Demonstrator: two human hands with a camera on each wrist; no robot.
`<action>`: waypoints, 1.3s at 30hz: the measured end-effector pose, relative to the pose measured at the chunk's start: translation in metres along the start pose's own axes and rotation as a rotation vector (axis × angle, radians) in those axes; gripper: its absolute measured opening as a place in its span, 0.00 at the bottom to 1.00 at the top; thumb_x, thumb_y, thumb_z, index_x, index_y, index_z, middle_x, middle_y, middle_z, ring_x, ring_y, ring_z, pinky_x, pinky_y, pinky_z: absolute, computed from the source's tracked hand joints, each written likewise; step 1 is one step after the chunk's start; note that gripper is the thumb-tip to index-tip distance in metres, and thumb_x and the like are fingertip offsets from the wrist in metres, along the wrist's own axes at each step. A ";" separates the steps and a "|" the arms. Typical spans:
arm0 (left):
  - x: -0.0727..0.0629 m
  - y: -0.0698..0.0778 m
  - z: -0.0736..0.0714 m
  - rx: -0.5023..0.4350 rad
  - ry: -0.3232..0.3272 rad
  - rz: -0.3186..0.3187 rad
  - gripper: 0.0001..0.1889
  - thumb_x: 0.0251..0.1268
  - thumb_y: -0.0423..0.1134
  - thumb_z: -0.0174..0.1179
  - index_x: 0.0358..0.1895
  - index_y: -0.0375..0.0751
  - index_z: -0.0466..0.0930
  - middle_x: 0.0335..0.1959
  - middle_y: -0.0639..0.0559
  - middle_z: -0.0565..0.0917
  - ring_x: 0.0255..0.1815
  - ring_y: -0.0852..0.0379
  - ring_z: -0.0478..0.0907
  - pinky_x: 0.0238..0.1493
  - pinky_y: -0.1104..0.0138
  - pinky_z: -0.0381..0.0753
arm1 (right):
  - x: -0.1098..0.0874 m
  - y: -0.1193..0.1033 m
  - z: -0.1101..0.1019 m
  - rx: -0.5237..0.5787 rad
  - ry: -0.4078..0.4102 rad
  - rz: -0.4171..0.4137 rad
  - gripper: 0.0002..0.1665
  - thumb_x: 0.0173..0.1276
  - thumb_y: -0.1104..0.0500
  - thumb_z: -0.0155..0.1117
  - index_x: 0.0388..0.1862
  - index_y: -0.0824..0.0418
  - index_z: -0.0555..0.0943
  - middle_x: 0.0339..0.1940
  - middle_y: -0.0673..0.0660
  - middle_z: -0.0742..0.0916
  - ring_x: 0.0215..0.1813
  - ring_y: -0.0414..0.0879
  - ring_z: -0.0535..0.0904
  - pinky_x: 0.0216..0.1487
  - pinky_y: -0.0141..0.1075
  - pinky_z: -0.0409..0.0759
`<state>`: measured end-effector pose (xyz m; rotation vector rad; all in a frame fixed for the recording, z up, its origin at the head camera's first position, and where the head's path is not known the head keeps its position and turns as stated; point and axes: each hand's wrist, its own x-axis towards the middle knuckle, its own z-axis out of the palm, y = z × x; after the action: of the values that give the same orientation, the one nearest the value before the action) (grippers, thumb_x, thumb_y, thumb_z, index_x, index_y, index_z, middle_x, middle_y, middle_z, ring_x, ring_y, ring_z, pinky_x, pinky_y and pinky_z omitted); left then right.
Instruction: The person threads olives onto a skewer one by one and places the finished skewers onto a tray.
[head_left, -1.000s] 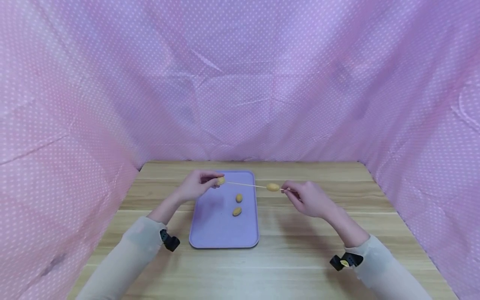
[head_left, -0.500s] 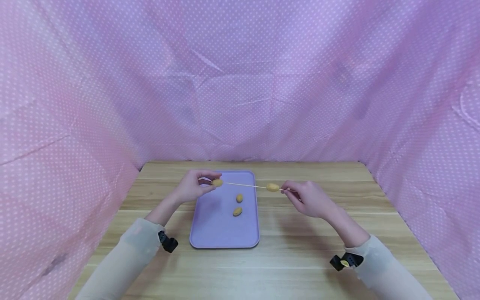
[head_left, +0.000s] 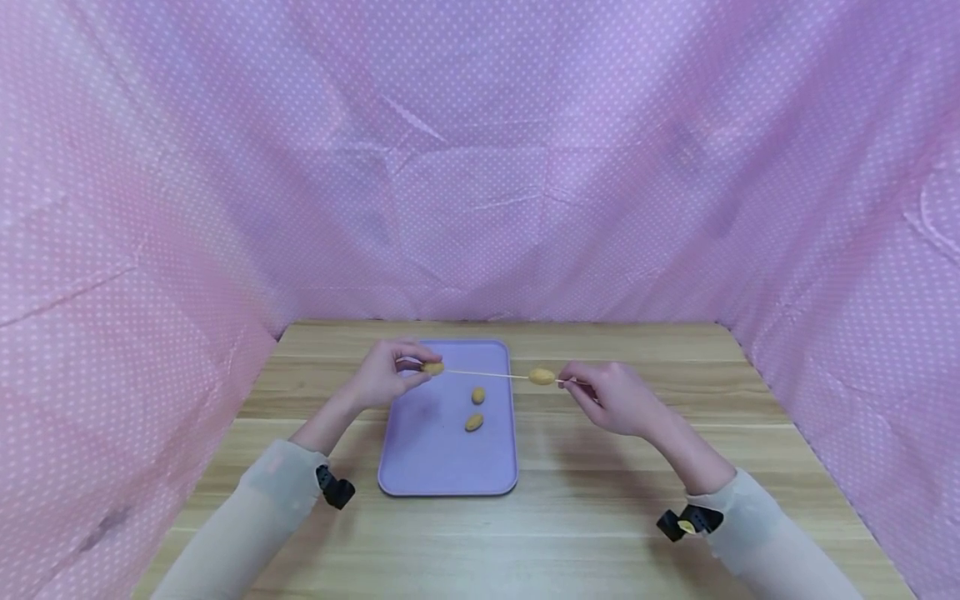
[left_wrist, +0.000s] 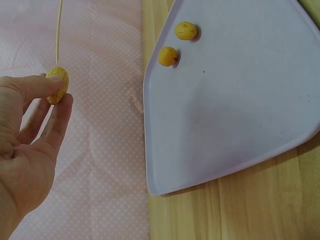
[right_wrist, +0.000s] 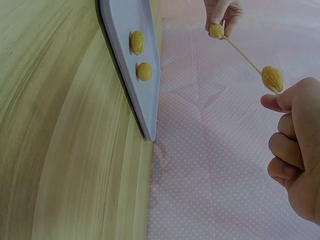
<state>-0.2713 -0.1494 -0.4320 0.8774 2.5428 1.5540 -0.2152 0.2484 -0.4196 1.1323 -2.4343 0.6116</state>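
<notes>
In the head view my left hand [head_left: 382,372] pinches a small yellow oval fruit with wrinkled skin [head_left: 432,367] between thumb and fingers, above the tray. A thin wooden skewer [head_left: 483,374] spans the space between my hands, its left end right at that fruit. The left wrist view has the skewer [left_wrist: 58,35] meeting the fruit's top [left_wrist: 59,90]. Threaded on the skewer near my right hand [head_left: 611,398] is a second yellow fruit [head_left: 542,377]. That hand grips the skewer's right end, fingers curled in the right wrist view [right_wrist: 300,150].
Two more yellow fruits, one rounder [head_left: 478,396] and one longer [head_left: 474,422], lie on the purple tray [head_left: 420,475]. Below it is a wooden table [head_left: 600,533]. Pink dotted cloth [head_left: 480,233] hangs behind and at both sides.
The fruit in my left hand has shifted slightly left and turned from end-on to lengthwise. My right hand and the skewer have moved slightly left, narrowing the gap to it.
</notes>
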 end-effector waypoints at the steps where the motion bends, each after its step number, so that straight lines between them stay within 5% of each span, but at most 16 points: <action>1: 0.000 0.000 0.000 0.001 -0.003 -0.003 0.14 0.61 0.19 0.70 0.50 0.28 0.90 0.52 0.34 0.89 0.58 0.37 0.86 0.59 0.61 0.90 | 0.000 0.000 0.000 0.002 0.001 -0.003 0.09 0.71 0.69 0.68 0.43 0.56 0.86 0.23 0.42 0.83 0.22 0.23 0.62 0.21 0.19 0.62; 13: -0.001 0.004 0.003 -0.032 -0.023 0.021 0.15 0.61 0.18 0.70 0.51 0.29 0.90 0.52 0.35 0.89 0.58 0.36 0.86 0.59 0.64 0.89 | 0.002 -0.001 0.002 0.022 0.003 -0.018 0.10 0.71 0.70 0.66 0.44 0.56 0.86 0.27 0.45 0.88 0.21 0.22 0.61 0.20 0.19 0.63; 24: -0.001 0.006 0.004 -0.060 -0.020 0.030 0.12 0.63 0.23 0.73 0.49 0.32 0.92 0.51 0.36 0.91 0.57 0.38 0.88 0.59 0.60 0.90 | 0.002 -0.001 0.001 0.032 0.019 -0.017 0.11 0.71 0.71 0.67 0.44 0.57 0.87 0.22 0.43 0.81 0.22 0.23 0.60 0.20 0.18 0.60; 30: -0.001 0.010 0.004 -0.080 -0.028 -0.041 0.13 0.63 0.25 0.74 0.50 0.29 0.90 0.52 0.34 0.91 0.55 0.38 0.90 0.55 0.65 0.91 | 0.001 0.000 -0.002 0.031 0.029 -0.044 0.11 0.70 0.70 0.68 0.45 0.56 0.87 0.22 0.43 0.81 0.23 0.24 0.60 0.21 0.18 0.61; 34: -0.001 0.012 0.002 -0.051 -0.043 -0.081 0.14 0.62 0.28 0.76 0.51 0.30 0.90 0.50 0.35 0.92 0.50 0.43 0.92 0.50 0.68 0.92 | 0.000 0.002 -0.003 0.027 0.035 -0.076 0.12 0.68 0.71 0.70 0.45 0.56 0.86 0.27 0.44 0.86 0.24 0.25 0.63 0.22 0.19 0.64; 39: -0.002 0.013 0.000 0.029 -0.045 -0.032 0.12 0.62 0.31 0.77 0.49 0.34 0.92 0.44 0.40 0.94 0.44 0.53 0.92 0.46 0.69 0.92 | 0.001 0.003 -0.005 0.015 0.030 -0.081 0.14 0.66 0.71 0.72 0.46 0.55 0.86 0.31 0.45 0.88 0.25 0.27 0.66 0.25 0.22 0.69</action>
<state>-0.2639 -0.1457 -0.4215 0.8602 2.5413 1.4758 -0.2168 0.2520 -0.4161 1.2119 -2.3501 0.6181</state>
